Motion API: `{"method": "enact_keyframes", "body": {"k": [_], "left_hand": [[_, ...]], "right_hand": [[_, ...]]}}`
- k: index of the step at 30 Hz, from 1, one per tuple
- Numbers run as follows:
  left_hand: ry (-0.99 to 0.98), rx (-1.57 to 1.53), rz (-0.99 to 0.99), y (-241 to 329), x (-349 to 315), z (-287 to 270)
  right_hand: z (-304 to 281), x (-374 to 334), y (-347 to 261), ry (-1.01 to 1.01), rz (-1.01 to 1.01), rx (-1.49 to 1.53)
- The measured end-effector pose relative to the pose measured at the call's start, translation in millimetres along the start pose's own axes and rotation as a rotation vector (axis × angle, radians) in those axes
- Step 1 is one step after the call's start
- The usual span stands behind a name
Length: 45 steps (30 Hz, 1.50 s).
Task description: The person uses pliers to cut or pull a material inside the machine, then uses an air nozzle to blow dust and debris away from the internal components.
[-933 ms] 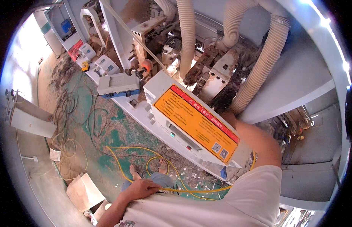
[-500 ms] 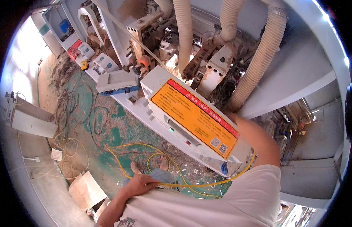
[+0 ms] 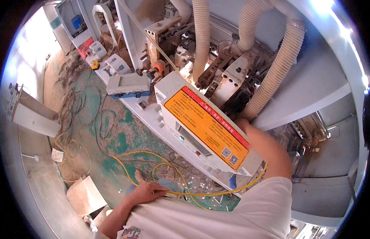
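My left hand [image 3: 146, 192] is closed around a thin yellow hose [image 3: 211, 194] at my waist. From there the hose curves right and up, passing out of sight by my right arm. A white control box [image 3: 250, 161] with an orange and red label sits in front of me. My right forearm [image 3: 268, 147] reaches over its right end into the machine. The fingers of my right hand are hidden behind the box, near the foot of a ribbed beige duct [image 3: 278, 65], so what they hold cannot be seen.
Dusty machine heads [image 3: 232, 75] stand behind the box, with more ducts above. A grey-and-blue case [image 3: 128, 85] lies on the ledge to the left. Yellow hose loops [image 3: 165, 163] and dark cables [image 3: 99, 123] cross the littered green floor. A cardboard piece [image 3: 86, 195] lies at lower left.
The whole view has shifted slightly, with the machine a little further right and lower in the picture. My left hand keeps its hold on the hose; my right arm still reaches behind the box.
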<state>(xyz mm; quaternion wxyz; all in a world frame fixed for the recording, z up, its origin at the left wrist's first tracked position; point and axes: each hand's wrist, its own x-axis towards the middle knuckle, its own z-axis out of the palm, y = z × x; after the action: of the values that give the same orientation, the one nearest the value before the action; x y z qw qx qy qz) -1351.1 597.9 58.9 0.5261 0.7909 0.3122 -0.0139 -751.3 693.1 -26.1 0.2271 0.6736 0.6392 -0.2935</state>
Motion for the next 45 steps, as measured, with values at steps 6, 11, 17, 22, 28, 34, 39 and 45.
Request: {"method": "enact_keyframes", "body": {"k": [6,11,17,22,28,34,39,45], "left_hand": [[0.003,-0.020,-0.010,7,3,-3],[-0.060,-0.032,-0.005,18,8,-15],[-0.079,-0.014,-0.022,20,8,-17],[-0.072,-0.032,0.011,4,7,-10],[-0.093,-0.012,0.000,11,2,-17],[-0.116,-0.013,0.096,5,-3,-29],[-0.117,0.088,0.134,-2,-18,-43],[-0.073,0.058,0.297,-16,-41,-69]], "right_hand": [[-5,0,1,-0.007,0.001,-0.011],[-4,4,-2,-0.011,0.007,-0.014],[-10,11,-7,-0.010,-0.006,-0.008],[-16,4,-5,-0.005,0.017,0.000],[-29,-20,-3,0.015,0.101,0.033],[-48,-59,-6,0.081,0.172,0.010],[-111,-146,-55,0.147,0.300,0.134],[-170,-250,-123,0.599,0.469,0.450]]}}
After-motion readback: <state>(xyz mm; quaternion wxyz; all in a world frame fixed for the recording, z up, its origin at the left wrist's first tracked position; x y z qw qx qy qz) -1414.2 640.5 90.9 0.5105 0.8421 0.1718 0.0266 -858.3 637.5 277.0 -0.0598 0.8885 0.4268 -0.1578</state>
